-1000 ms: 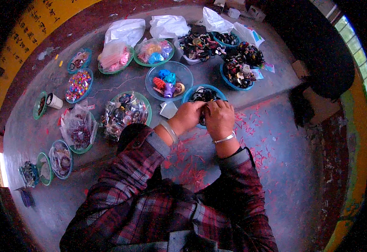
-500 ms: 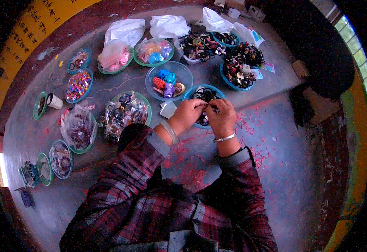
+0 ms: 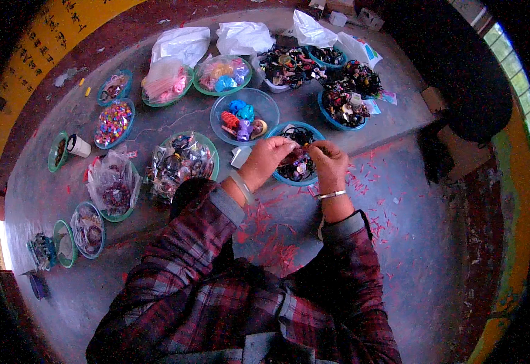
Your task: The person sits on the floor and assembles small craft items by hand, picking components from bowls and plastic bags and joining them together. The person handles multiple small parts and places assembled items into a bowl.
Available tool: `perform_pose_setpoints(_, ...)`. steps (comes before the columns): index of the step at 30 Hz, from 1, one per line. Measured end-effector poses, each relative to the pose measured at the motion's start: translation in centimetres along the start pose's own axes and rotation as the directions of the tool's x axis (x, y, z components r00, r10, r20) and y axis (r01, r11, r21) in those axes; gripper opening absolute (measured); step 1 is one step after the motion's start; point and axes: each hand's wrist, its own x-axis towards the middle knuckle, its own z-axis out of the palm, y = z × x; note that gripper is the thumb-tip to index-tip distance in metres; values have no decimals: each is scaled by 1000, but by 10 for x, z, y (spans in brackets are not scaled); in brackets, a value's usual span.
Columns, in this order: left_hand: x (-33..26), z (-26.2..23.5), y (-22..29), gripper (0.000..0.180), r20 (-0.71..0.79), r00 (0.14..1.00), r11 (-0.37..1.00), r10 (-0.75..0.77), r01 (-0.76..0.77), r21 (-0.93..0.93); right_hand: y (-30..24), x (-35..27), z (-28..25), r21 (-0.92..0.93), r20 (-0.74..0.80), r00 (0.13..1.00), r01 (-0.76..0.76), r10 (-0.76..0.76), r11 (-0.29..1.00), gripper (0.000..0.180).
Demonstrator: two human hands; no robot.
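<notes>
Both my hands are over a blue-rimmed bowl of black bands and shiny trinkets. My left hand is closed in a pinch, and a small dark reddish-brown piece shows at its fingertips; its kind is not clear. A little apart to the right, my right hand is also closed, thumb against bent fingers. What it holds, if anything, is too small to make out. Just beyond the bowl stands a clear basin with colourful hair ties. A small white card lies left of my left wrist.
Green-rimmed bowls of bagged trinkets and pink pieces stand to the left and back. A bowl of bright beads is farther left. Blue bowls of dark bands sit at back right. Red scraps litter the surface at right.
My hands, which were together over the bowl, have moved apart, the right one slightly to the right and down. The reddish-brown piece now shows between them.
</notes>
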Motion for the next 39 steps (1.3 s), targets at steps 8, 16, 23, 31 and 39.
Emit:
perform_pose_setpoints(8,5,-9,-8,20,8,987,836,-160,140,-530,-12,9,-47,59,-56,988,-144,147,988,13)
perform_pose_setpoints(16,3,-10,-11,21,4,996,869,-86,77,-488,-23,-25,-124,4,-174,978,-112,111,994,16)
perform_pose_setpoints(23,6,-8,-15,19,53,995,891,-86,101,-442,38,-121,-257,-180,-447,891,-180,82,967,13)
perform_pose_setpoints(31,-3,4,-17,18,16,993,922,-114,112,-370,88,-259,-339,-496,-648,750,-549,134,672,12)
perform_pose_setpoints(39,-13,8,-36,17,84,985,932,-149,168,-322,144,-327,-377,-521,-647,729,-638,225,567,15)
